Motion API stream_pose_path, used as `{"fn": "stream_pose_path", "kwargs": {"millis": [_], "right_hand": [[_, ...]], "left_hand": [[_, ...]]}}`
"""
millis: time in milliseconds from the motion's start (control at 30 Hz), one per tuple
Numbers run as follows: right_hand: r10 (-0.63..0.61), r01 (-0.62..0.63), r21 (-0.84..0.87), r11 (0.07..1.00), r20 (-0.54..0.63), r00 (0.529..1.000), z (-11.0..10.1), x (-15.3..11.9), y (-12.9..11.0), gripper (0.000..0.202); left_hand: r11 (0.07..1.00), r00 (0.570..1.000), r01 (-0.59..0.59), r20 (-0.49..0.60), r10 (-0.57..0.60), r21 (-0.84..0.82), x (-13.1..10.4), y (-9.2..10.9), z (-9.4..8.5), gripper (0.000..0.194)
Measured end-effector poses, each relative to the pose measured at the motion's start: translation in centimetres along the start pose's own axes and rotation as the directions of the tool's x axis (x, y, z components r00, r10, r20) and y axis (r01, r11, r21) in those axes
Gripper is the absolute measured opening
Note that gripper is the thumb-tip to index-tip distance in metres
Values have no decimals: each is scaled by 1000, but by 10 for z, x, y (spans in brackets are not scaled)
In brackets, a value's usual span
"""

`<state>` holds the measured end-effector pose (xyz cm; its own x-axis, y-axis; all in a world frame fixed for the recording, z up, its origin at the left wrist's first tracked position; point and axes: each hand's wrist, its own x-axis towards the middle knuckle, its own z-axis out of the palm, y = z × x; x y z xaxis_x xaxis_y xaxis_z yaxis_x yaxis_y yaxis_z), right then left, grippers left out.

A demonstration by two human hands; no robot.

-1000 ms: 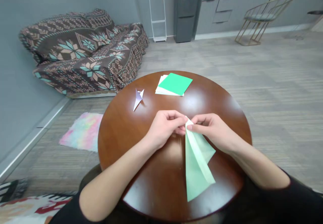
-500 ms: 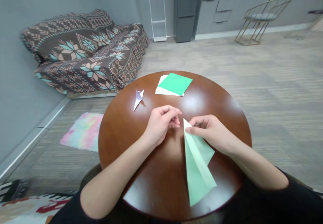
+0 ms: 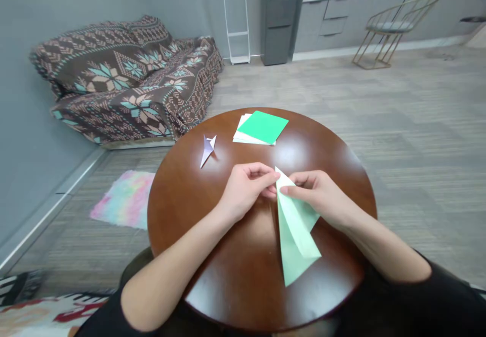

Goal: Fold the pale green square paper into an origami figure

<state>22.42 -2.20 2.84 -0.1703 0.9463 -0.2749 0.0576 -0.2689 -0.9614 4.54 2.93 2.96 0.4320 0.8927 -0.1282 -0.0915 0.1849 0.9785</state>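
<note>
A folded sheet of pale green origami paper (image 3: 294,240) hangs over the near part of the round table, its narrow tip pointing away from me and its wide end toward me. My right hand (image 3: 313,192) pinches it just below the tip, thumb on top and fingers behind. At the tip's left edge, my left hand (image 3: 252,187) is closed, with thumb and forefinger on the paper. The other left fingers curl underneath. A crease and an overlapping flap run down the length of the paper.
The round brown table (image 3: 178,200) bears a folded purple and white paper piece (image 3: 207,150) at left. Toward the back lies a stack of square sheets, bright green paper (image 3: 264,126) on top. Beyond are a covered sofa (image 3: 132,78), a fluffy rug (image 3: 123,198) and a chair (image 3: 391,28).
My left hand has moved right and taken the paper's tip, from which it was apart before. The paper has risen slightly, its wide end swinging upward in view.
</note>
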Motion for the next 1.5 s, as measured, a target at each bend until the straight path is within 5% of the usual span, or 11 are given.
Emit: {"fn": "stream_pose_path", "kwargs": {"millis": [667, 1133, 1367, 1500], "right_hand": [[0, -1, -32, 999, -25, 1000, -1, 3, 2, 32], [58, -57, -27, 998, 57, 997, 3, 2, 1, 29], [36, -36, 37, 999, -5, 999, -2, 2, 2, 28], [24, -24, 39, 999, 1, 1000, -2, 2, 2, 29]], "left_hand": [[998, 999, -16, 30, 14, 65, 2, -3, -2, 21], [991, 988, -89, -131, 76, -95, 6, 0, -7, 17], [999, 997, -19, 79, 15, 47, 2, 0, -4, 23], [994, 997, -28, 80, 19, 107, 1, -3, -3, 23]]}}
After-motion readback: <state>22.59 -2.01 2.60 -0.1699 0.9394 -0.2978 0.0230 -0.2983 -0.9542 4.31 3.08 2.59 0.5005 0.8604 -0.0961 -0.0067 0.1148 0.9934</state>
